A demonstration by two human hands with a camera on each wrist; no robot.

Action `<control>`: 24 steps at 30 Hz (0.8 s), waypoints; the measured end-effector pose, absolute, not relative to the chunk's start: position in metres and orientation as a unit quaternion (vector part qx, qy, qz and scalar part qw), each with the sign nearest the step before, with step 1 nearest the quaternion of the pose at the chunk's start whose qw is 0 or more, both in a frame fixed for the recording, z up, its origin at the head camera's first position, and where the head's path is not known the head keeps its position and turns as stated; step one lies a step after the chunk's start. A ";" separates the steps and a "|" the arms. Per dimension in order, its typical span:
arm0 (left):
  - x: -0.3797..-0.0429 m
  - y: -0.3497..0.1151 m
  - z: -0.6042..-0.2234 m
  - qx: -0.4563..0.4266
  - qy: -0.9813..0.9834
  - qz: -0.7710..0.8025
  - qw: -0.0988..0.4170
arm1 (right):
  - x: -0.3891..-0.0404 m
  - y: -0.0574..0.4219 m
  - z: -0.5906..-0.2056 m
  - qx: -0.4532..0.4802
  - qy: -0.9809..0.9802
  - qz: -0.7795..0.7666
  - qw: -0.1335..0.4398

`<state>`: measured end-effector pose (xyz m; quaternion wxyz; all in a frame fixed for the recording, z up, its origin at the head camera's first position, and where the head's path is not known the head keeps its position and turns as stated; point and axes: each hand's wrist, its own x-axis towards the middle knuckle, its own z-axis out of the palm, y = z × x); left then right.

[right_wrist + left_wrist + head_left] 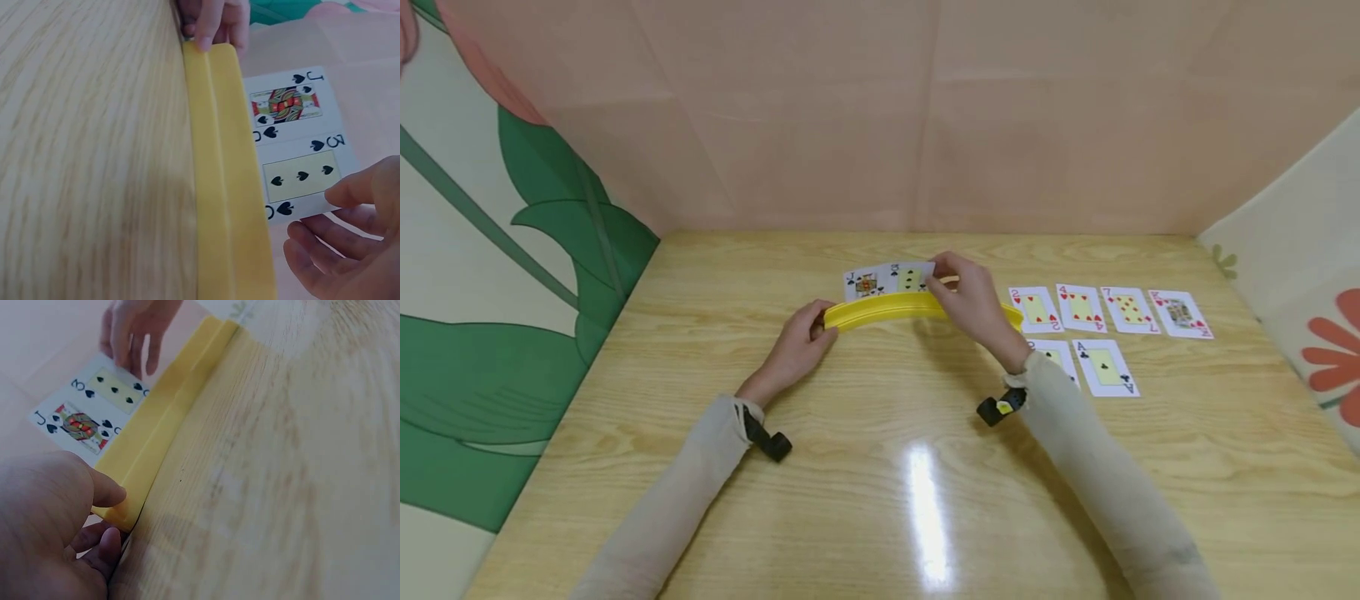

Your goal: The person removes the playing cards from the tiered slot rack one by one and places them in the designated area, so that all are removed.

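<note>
1. A curved yellow plastic card holder stands on a light wood-grain table, towards the far middle of the tabletop, with two playing cards upright in its slot.

2. The left hand grips the holder's left end: in the left wrist view the thumb lies on the near face of the yellow rail and a finger curls under its end, so the fingers are clamped on the holder.

3. The right hand reaches over the holder's right half. In the right wrist view its thumb tip touches the edge of the three of spades, while the other fingers are loosely curled and a little apart just below the card; whether they press on it cannot be told.

4. The jack of spades stands just left of the three of spades, and the two overlap slightly in the slot.

5. To the right of the holder, four red-suit cards lie face up in a row on the table: a two of hearts, a four of hearts, a seven of diamonds and a king.

6. Nearer the person, an ace of clubs lies flat beside another card partly hidden by the right wrist.

7. Both arms wear pale beige sleeves, each with a black strap-mounted camera at the wrist.
</note>
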<state>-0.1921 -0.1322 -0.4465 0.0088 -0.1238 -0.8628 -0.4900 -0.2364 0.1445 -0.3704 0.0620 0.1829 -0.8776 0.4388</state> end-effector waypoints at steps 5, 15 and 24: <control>-0.192 -0.132 -0.446 -0.125 -0.863 -0.490 0.008 | -0.239 0.145 -0.374 0.176 -0.882 0.433 0.053; -0.192 -0.132 -0.447 -0.126 -0.862 -0.491 0.007 | -0.241 0.149 -0.375 0.179 -0.885 0.426 0.057; -0.191 -0.132 -0.445 -0.125 -0.861 -0.493 0.007 | -0.241 0.151 -0.370 0.185 -0.880 0.428 0.087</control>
